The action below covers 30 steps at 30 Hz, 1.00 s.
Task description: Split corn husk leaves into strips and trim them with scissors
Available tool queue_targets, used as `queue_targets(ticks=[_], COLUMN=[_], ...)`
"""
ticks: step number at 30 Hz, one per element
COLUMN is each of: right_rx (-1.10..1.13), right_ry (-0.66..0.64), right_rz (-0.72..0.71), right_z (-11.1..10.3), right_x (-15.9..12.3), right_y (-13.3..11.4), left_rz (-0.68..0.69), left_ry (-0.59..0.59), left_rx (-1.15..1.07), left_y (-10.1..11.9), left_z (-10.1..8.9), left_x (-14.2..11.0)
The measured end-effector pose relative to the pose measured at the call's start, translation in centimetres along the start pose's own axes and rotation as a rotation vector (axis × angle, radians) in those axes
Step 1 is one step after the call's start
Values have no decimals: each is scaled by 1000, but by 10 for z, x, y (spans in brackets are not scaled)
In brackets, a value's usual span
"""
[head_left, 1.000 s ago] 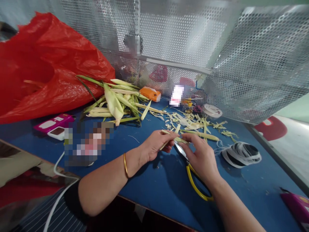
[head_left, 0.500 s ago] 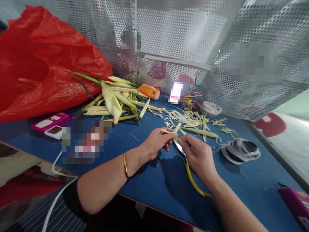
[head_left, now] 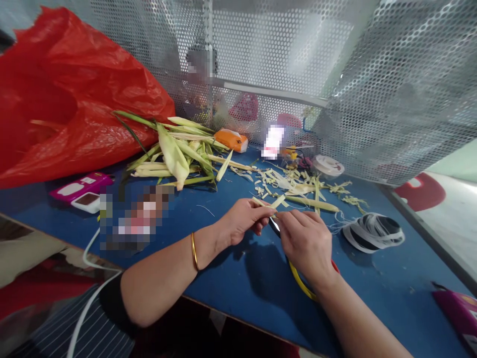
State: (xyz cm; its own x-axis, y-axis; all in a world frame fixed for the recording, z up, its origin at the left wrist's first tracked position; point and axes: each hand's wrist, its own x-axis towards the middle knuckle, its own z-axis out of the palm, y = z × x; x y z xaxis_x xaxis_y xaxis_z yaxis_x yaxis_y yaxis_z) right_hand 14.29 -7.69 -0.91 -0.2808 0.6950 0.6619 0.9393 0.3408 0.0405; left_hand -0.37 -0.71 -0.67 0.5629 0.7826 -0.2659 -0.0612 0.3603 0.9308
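Fingers of the right hand [head_left: 307, 242] are bunched over yellow-handled scissors [head_left: 297, 280], perhaps placed there to be handy (what is gripped can't be told). Leaf strips [head_left: 278, 201] are pinched steady by the left hand [head_left: 246, 221], with scraps [head_left: 298, 189] spread behind.

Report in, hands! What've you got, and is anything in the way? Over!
Left hand pinching narrow, pale green leaf strips. Right hand close against them, grip unclear. Possible snag: yellow-handled metal scissors, partly hidden by right hand.
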Motion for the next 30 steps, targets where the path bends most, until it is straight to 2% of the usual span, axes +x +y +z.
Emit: queue_targets(ticks=[4, 14, 16, 20, 22, 26, 30], right_rx=[170, 367, 468, 858, 1072, 1305, 1274], right_ry=[-20, -62, -100, -89, -68, -49, 29], right_rz=[86, 223, 328, 741, 880, 946, 961], right_z=[-4, -6, -4, 3, 6, 9, 11], right_x=[0, 0, 0, 2, 4, 5, 5], right_y=[-3, -8, -4, 7, 9, 5, 0], left_rz=[-35, -73, -55, -21, -19, 6, 28], left_ry=[-74, -98, -98, -94, -132, -157, -129], left_rx=[-63, -109, -88, -21, 15, 106, 121], left_y=[2, 6, 7, 6, 4, 0, -3], left_z=[-5, -11, -12, -11, -9, -2, 2], left_x=[2, 3, 3, 1, 0, -4, -4])
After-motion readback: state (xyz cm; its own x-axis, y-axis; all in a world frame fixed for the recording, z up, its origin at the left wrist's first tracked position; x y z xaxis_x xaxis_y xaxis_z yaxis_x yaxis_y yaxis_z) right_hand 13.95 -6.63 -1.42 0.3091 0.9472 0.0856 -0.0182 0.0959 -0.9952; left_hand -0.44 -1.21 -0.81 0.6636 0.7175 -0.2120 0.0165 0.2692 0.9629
